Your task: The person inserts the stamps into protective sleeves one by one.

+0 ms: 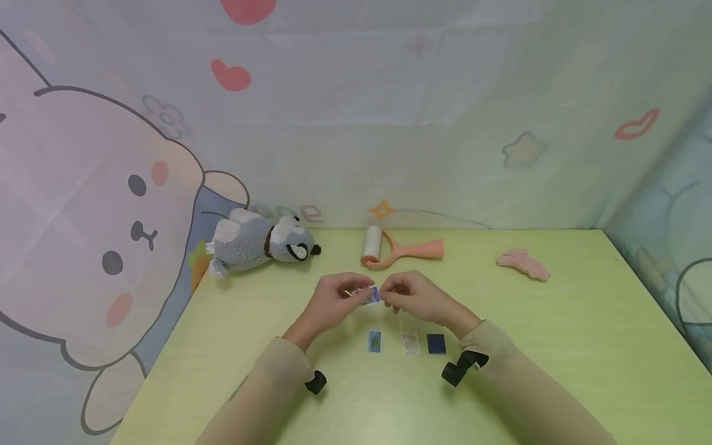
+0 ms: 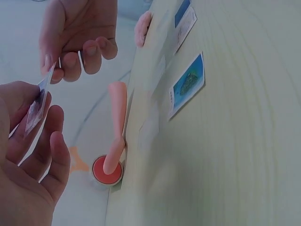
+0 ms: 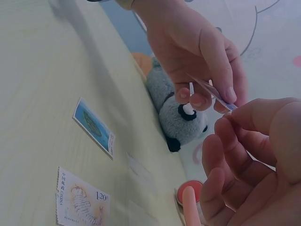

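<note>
My left hand (image 1: 339, 298) pinches a small blue-and-white postage stamp (image 1: 373, 295) between thumb and fingers above the table. Pale edges beside it suggest more pieces in that hand, but the fingers hide them. From the other side, my right hand (image 1: 414, 298) has its thumb and forefinger tips closed on the stamp's edge. Below the hands, a blue stamp with a green shape (image 1: 375, 340) lies on the table. To its right are a pale stamp (image 3: 82, 200) marked 1.20 and CHINA, and a dark blue square piece (image 1: 436, 343).
A grey-and-white plush dog (image 1: 256, 242) lies at the back left. Behind the hands is a lint roller (image 1: 414, 249) with an orange handle. A pink fluffy object (image 1: 523, 264) rests at the back right. Faint translucent patches (image 2: 149, 127) show on the table (image 1: 584, 346) near the stamps.
</note>
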Motion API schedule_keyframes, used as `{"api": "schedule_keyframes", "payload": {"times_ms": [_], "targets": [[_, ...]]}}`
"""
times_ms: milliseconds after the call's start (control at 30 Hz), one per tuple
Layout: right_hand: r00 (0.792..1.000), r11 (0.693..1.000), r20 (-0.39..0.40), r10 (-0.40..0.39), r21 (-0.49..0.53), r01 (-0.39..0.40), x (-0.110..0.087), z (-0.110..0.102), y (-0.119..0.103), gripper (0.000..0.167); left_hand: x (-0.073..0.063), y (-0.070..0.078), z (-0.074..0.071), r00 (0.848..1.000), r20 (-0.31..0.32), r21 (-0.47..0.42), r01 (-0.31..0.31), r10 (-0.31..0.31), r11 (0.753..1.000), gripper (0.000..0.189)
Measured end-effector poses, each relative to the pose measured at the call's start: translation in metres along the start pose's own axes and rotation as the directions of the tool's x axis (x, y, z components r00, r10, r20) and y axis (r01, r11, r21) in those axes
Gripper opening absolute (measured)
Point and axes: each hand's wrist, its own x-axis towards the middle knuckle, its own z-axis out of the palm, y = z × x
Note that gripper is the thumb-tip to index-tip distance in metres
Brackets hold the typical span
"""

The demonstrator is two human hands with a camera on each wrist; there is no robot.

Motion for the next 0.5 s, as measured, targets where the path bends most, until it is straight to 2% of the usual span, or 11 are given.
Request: {"api": "schedule_keyframes", "payload": {"times_ms": [333,500], "targets": [[1.000,1.000,-0.003,0.011,-0.012,-0.011,-0.002,-0.005,0.008,0.014,-0.002,-0.011,-0.011,0.994,-0.069,0.042,0.085,-0.082,0.996,0.005],[1.000,1.000,-0.006,0.009,-0.004,-0.009,-0.006,-0.008,0.009,0.015,-0.004,-0.016,-0.019,0.979,-0.105,0.071,0.180,-0.173,0.981,0.004]]}}
